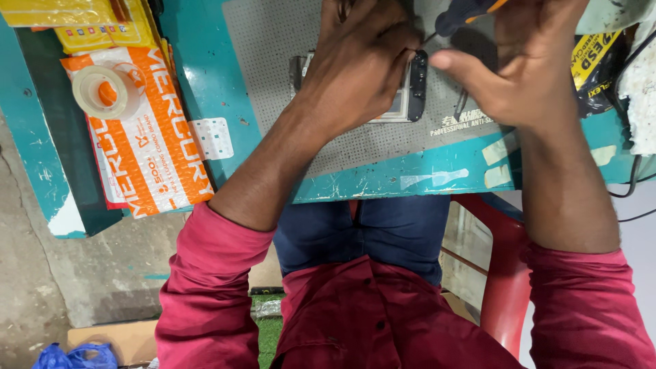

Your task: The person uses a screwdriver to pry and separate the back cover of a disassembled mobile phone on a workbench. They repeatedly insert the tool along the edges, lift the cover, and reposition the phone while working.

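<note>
The phone (403, 89) lies on the grey mat (273, 68); left hand (359, 65) presses it, fingers curled over its edge; right hand (529, 65) fingers clamp the screwdriver (461, 12) above it; thin, stiff, probably fragile; best steadied by its edges.

We note a teal table (205, 75), grey dotted mat (273, 48), orange-and-white package (154, 157), crimson sleeves (205, 287), red chair (502, 273), blue-and-orange screwdriver handle (465, 10)

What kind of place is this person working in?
Probably a small electronics repair bench. A grey perforated work mat covers the teal table; the left hand steadies a small opened device, and the right hand holds a screwdriver.
</note>
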